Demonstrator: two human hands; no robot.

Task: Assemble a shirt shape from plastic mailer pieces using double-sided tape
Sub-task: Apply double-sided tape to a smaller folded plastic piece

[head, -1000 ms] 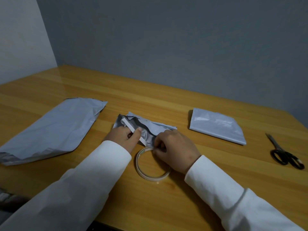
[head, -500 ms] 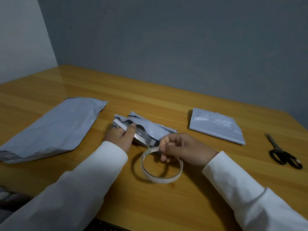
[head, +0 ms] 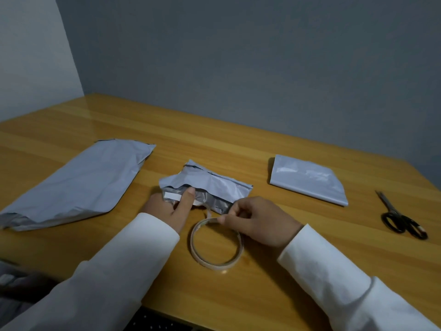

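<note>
A small crumpled grey mailer piece (head: 214, 185) lies at the table's middle, its dark inner edge facing me. A white strip of tape (head: 173, 195) sticks along that edge. My left hand (head: 170, 207) presses the strip down with the thumb. My right hand (head: 257, 220) pinches the top of the thin tape roll (head: 216, 244), which stands tilted on the wood just in front of the piece. A large grey mailer piece (head: 76, 185) lies to the left, a folded one (head: 307, 179) to the right.
Black scissors (head: 401, 219) lie near the table's right edge. The wooden table (head: 238, 144) meets a grey wall behind. A dark object shows at the near edge, under my sleeves.
My right hand lifted the tape roll off the table and drew it to the right, away from the piece. My left thumb stayed on the strip while the flap opened wider.
</note>
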